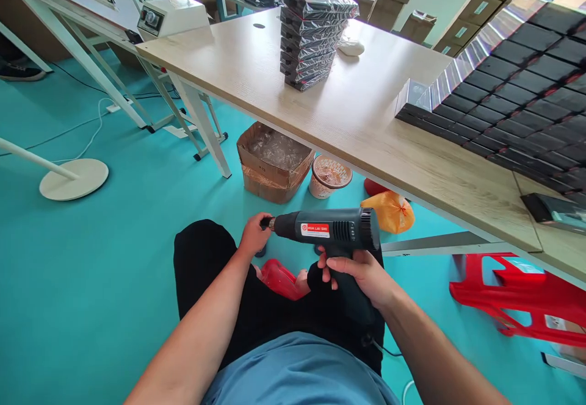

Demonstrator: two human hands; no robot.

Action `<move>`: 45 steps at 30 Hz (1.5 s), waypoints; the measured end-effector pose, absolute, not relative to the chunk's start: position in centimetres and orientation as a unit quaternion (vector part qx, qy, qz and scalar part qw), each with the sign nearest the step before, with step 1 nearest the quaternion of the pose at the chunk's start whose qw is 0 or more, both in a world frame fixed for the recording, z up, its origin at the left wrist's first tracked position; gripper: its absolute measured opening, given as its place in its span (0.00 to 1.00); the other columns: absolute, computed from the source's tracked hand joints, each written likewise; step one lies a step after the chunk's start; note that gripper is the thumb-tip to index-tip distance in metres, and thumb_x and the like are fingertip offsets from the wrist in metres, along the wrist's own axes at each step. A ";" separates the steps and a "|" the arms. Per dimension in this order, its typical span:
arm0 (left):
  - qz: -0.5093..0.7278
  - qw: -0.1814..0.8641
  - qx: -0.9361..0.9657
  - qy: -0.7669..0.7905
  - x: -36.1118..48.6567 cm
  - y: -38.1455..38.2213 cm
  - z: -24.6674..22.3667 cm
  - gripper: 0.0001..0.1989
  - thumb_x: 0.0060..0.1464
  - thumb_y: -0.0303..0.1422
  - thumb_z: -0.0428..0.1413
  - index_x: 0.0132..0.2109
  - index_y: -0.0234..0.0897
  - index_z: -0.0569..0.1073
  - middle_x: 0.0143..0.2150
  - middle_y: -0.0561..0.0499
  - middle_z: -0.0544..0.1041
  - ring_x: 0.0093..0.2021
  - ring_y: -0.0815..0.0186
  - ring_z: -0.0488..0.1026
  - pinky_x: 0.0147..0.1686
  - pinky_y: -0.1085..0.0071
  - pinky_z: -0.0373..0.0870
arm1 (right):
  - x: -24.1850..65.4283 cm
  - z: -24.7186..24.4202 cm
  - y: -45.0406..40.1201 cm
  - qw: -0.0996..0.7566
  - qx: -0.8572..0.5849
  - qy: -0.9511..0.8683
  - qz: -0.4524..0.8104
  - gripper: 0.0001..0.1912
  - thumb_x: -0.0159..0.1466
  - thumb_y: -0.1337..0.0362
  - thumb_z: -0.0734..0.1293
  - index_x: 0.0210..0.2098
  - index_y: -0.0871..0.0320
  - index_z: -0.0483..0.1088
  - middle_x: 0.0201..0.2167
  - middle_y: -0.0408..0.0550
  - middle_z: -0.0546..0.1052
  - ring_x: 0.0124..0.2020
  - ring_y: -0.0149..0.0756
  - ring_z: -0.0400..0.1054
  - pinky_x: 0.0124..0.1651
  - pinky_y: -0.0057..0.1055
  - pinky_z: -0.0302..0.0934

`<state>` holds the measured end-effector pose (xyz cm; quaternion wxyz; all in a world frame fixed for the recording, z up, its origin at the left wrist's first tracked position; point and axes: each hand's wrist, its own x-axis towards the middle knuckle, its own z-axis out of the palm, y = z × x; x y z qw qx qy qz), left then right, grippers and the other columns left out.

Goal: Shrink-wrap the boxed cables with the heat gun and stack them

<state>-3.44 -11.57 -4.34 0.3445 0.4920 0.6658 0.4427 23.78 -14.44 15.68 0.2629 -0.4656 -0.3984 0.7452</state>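
Observation:
A dark heat gun with a red and white label lies across the space above my lap, its nozzle pointing left. My right hand is closed round its handle, with some fingers loosely curled near the trigger. At the front end, my left hand pinches the dark tip of the metal nozzle. From the base of the handle, a cord runs down to the right.
On the wooden table stand a stack of film-wrapped black boxes and a large block of boxes. Below are a carton of clear film, a bin, an orange bag and red stools.

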 end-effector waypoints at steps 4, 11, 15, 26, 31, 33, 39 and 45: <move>0.416 0.310 0.528 0.672 -3.6 -11.6 -4.9 0.20 0.45 0.20 0.54 0.45 0.39 0.78 0.47 0.46 0.81 0.49 0.56 0.76 0.53 0.57 0.71 | 23.7 15.6 -13.6 0.267 -0.507 -0.417 0.706 0.18 0.54 0.57 0.78 0.40 0.60 0.77 0.32 0.49 0.80 0.28 0.37 0.72 0.27 0.32 0.66; 0.413 0.285 0.548 0.669 -3.6 -11.6 -5.3 0.20 0.45 0.19 0.54 0.44 0.40 0.78 0.48 0.46 0.81 0.52 0.55 0.75 0.58 0.55 0.69 | 23.3 15.5 -12.9 0.230 -0.496 -0.448 0.708 0.16 0.56 0.58 0.76 0.40 0.60 0.77 0.29 0.48 0.79 0.27 0.37 0.71 0.27 0.32 0.65; 0.404 0.290 0.554 0.668 -3.6 -11.6 -5.0 0.20 0.45 0.20 0.54 0.45 0.40 0.78 0.49 0.47 0.81 0.54 0.55 0.74 0.59 0.55 0.68 | 22.8 15.4 -12.5 0.218 -0.490 -0.447 0.716 0.14 0.56 0.59 0.76 0.39 0.59 0.77 0.30 0.48 0.80 0.27 0.36 0.71 0.26 0.31 0.65; 0.471 0.339 0.453 0.677 -3.7 -11.6 -4.1 0.18 0.43 0.24 0.55 0.43 0.41 0.78 0.46 0.48 0.81 0.47 0.56 0.76 0.51 0.59 0.71 | 26.5 14.8 -10.7 0.264 -0.521 -0.360 0.727 0.14 0.55 0.61 0.77 0.39 0.62 0.79 0.32 0.51 0.80 0.28 0.35 0.72 0.25 0.28 0.68; 0.486 0.358 0.427 0.674 -3.5 -11.3 -3.7 0.18 0.42 0.24 0.56 0.43 0.41 0.79 0.45 0.48 0.82 0.45 0.58 0.76 0.51 0.60 0.71 | 27.5 14.6 -10.7 0.280 -0.535 -0.324 0.728 0.13 0.55 0.63 0.77 0.38 0.63 0.79 0.31 0.51 0.79 0.27 0.34 0.71 0.23 0.27 0.68; 0.483 0.359 0.429 0.673 -3.4 -11.2 -3.7 0.18 0.42 0.24 0.56 0.43 0.40 0.79 0.44 0.49 0.82 0.45 0.57 0.76 0.51 0.60 0.70 | 27.3 14.6 -10.9 0.271 -0.514 -0.321 0.748 0.14 0.55 0.63 0.77 0.39 0.63 0.79 0.32 0.51 0.80 0.28 0.34 0.72 0.24 0.26 0.68; 0.474 0.361 0.426 0.681 -3.5 -11.5 -3.9 0.20 0.42 0.25 0.56 0.45 0.40 0.79 0.43 0.49 0.81 0.42 0.58 0.75 0.46 0.62 0.71 | 27.3 14.4 -11.0 0.277 -0.519 -0.317 0.744 0.14 0.54 0.62 0.78 0.38 0.63 0.79 0.30 0.49 0.79 0.27 0.33 0.71 0.24 0.25 0.67; 0.480 0.351 0.440 0.673 -3.6 -11.5 -4.0 0.18 0.43 0.24 0.56 0.43 0.41 0.78 0.44 0.48 0.81 0.44 0.58 0.75 0.49 0.60 0.71 | 26.5 14.4 -11.7 0.280 -0.541 -0.342 0.716 0.15 0.53 0.61 0.78 0.37 0.62 0.78 0.30 0.50 0.80 0.26 0.34 0.71 0.24 0.27 0.67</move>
